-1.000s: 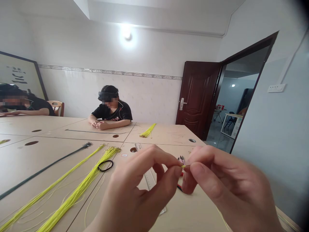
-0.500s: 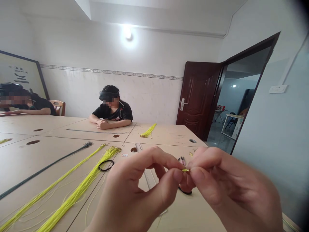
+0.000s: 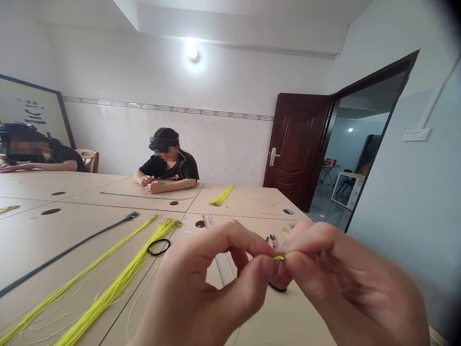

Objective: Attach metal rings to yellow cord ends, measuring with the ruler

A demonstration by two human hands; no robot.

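Just above the table, my left hand [image 3: 219,274] pinches a short bit of yellow cord [image 3: 278,258] between thumb and index finger. From the other side my right hand [image 3: 345,274] closes thumb and index finger on the same bit, so the fingertips of both hands almost meet. Only a small yellow piece shows between them; its ends are hidden by the fingers. Behind my hands lie a clear ruler [image 3: 224,270] and a pair of small scissors [image 3: 272,241], both partly covered. A thin yellow strand hangs below my left hand.
Left of my hands lie a thick yellow cord bundle [image 3: 118,283], a thinner one [image 3: 79,278], a black hair tie [image 3: 158,247] and a grey cord bundle [image 3: 68,252]. Another yellow bundle [image 3: 221,196] rests farther back. Two people sit across the table [image 3: 162,293], which has round holes.
Both hands have shifted very slightly right and down in view, still pinching the yellow cord. Across the table, the seated person's hands have moved a little apart.
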